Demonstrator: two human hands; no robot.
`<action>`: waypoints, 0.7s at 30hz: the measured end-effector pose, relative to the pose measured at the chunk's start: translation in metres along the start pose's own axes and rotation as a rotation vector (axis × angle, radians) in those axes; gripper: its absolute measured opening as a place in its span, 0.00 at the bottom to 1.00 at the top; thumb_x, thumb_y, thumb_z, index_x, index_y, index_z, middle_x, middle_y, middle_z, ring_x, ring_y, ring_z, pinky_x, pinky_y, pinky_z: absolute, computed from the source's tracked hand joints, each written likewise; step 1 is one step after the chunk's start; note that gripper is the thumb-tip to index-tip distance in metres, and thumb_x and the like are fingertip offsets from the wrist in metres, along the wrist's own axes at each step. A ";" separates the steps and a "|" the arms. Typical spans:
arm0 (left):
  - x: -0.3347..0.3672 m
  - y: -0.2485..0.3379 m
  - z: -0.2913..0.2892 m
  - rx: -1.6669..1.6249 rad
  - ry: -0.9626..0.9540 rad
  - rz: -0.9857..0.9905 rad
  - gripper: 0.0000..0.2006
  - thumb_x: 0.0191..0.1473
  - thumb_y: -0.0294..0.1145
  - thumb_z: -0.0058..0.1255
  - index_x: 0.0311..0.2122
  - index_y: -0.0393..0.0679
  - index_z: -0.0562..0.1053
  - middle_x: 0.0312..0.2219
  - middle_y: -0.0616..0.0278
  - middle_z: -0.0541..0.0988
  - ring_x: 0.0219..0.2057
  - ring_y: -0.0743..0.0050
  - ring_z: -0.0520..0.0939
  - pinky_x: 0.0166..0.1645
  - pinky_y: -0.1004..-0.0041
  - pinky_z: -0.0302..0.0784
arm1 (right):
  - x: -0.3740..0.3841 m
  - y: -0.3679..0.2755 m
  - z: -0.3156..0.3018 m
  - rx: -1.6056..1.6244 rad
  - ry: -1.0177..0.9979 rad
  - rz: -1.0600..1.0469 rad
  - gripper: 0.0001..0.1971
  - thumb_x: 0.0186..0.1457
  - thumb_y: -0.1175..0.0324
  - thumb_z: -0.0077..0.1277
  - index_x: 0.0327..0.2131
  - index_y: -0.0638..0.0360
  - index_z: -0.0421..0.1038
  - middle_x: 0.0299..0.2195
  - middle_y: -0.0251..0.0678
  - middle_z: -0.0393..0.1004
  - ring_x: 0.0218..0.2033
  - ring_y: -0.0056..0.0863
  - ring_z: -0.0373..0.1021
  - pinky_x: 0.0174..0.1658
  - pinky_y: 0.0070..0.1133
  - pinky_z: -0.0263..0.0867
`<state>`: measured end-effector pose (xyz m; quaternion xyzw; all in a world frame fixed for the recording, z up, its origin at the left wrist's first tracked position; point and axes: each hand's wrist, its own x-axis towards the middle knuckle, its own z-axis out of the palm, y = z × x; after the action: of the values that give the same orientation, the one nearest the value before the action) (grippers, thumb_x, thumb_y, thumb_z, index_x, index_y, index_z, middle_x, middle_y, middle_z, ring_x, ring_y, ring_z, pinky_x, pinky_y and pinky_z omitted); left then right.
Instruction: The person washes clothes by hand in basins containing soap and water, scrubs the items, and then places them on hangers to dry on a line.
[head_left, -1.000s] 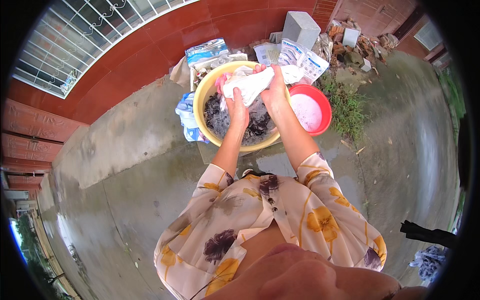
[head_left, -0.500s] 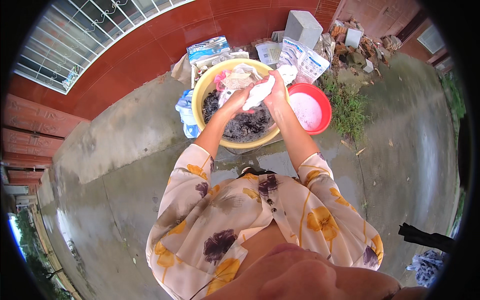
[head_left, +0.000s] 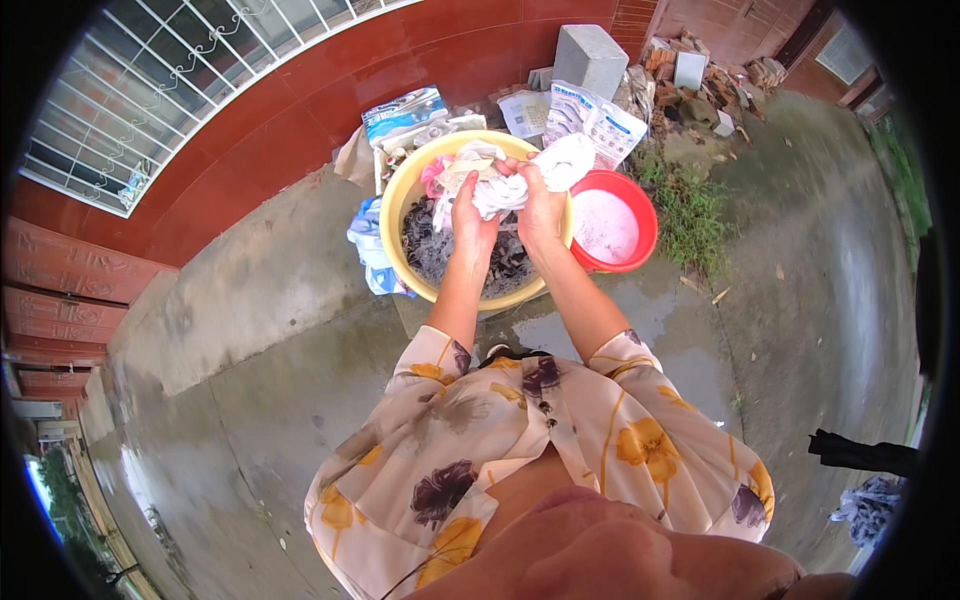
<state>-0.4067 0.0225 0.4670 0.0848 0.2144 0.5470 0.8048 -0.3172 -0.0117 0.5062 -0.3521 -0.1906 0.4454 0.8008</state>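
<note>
Over a yellow basin [head_left: 391, 222] both my hands grip a wet white cloth [head_left: 502, 196], bunched between them. My left hand [head_left: 470, 215] closes on its left part, thumb up. My right hand [head_left: 541, 208] is wrapped round the other part, and a white bulge of cloth [head_left: 565, 162] sticks out beyond it toward the right rim. In the basin, dark laundry [head_left: 428, 255] lies in water, with pale and pink pieces [head_left: 433, 175] at the far left side. Just right of the basin stands a red basin [head_left: 640, 246] holding sudsy, pinkish-white water.
Behind the basins are a plastic detergent bag [head_left: 612, 133], a grey block [head_left: 591, 58], a blue-and-white package [head_left: 403, 115] and a brick pile [head_left: 697, 105]. Weeds [head_left: 690, 235] grow right of the red basin. A blue-white plastic bag [head_left: 368, 245] sits at the left. The concrete floor [head_left: 260, 300] is wet.
My left hand has turned upright and shifted slightly right. The cloth went from a smooth twisted strip to a bunched, crumpled shape between my hands.
</note>
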 end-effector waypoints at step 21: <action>0.015 0.021 -0.004 1.886 -0.714 -0.412 0.21 0.62 0.43 0.43 0.29 0.33 0.76 0.24 0.48 0.80 0.26 0.56 0.81 0.34 0.60 0.75 | -0.056 0.021 0.005 -1.232 -1.898 -0.678 0.13 0.29 0.62 0.57 0.23 0.54 0.71 0.16 0.39 0.74 0.21 0.45 0.73 0.23 0.39 0.63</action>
<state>-0.4215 0.0444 0.4678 0.8013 0.3153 -0.0494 0.5061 -0.3624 -0.0498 0.4945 -0.1385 -0.9760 0.1261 0.1108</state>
